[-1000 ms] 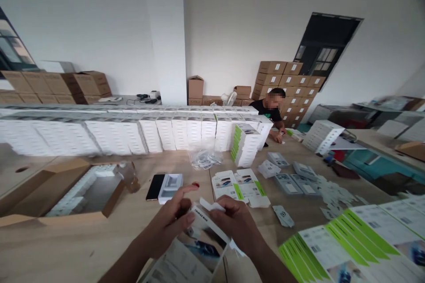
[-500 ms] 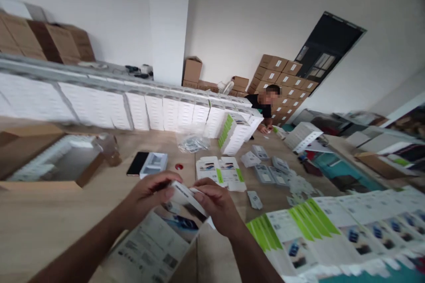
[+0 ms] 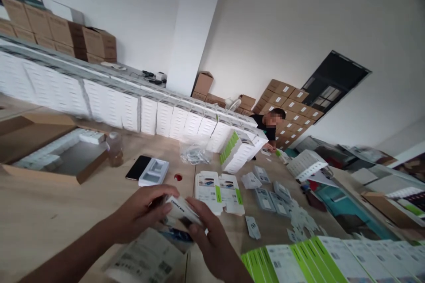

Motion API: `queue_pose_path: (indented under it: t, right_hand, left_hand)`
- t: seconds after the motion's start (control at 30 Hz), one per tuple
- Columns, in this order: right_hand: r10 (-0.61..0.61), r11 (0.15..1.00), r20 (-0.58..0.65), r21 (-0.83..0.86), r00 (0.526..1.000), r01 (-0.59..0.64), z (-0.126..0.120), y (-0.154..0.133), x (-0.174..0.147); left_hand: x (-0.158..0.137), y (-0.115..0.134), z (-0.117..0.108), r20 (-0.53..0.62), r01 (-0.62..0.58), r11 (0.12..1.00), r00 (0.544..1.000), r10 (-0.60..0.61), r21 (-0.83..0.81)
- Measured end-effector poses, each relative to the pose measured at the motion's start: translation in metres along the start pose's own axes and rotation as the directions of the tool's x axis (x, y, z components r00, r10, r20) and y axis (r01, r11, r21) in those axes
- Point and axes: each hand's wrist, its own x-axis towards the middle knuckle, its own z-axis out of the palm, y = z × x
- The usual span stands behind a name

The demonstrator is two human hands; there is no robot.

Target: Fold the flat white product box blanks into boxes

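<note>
Both hands grip a printed carton (image 3: pixel 180 208), raised over the near part of the counter (image 3: pixel 76 216), on the wearer's side of two flat cartons (image 3: pixel 209 193). The left hand (image 3: pixel 146 212) has thumb and fingers closed on one end of its narrow lettered panel; the right hand (image 3: pixel 212 236) has its own closed on the other end, though the fingertips behind are hidden. Handling it well probably means pressing evenly along the crease, with thumbs near the corners and little force on the broad face, since thin card could buckle or crimp. The carton looks like smooth, stiff card, straight-edged and white, with a dark picture and fine grey print. The flat cartons share that pale finish, with green strips. Beyond, a white tray (image 3: pixel 151 181) has crisp rectangular recesses, and a clear bag (image 3: pixel 195 152) looks thin and crumpled.
</note>
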Motion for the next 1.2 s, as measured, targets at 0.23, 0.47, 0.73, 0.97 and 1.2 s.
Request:
queue_pose_path:
  t: [0.23, 0.47, 0.73, 0.97, 1.2]
  right_hand:
    - [0.183, 0.911, -0.031, 0.382, 0.983, -0.158, -0.008, -0.011, 0.024]
    - [0.385, 0.663, 0.154, 0.640, 0.910, -0.389, -0.015, 0.004, 0.024]
    - [0.439, 0.651, 0.152, 0.626, 0.886, -0.430, -0.015, 0.017, 0.027]
    - [0.305, 0.832, 0.022, 0.481, 0.952, -0.277, -0.018, 0.016, 0.035]
    - [0.022, 0.999, -0.150, 0.033, 0.988, -0.017, -0.016, 0.008, 0.038]
  left_hand:
    - [0.002, 0.002, 0.000, 0.081, -0.333, 0.849, 0.941, 0.329, 0.411]
    - [0.007, 0.006, 0.013, 0.163, -0.366, 0.836, 0.931, 0.328, 0.410]
    - [0.008, -0.006, 0.019, 0.117, -0.203, 0.952, 0.977, 0.180, 0.227]
    - [0.004, -0.016, 0.020, 0.084, -0.063, 0.975, 0.995, 0.045, 0.215]
    - [0.013, -0.010, 0.020, 0.130, -0.056, 0.981, 0.991, 0.032, 0.186]
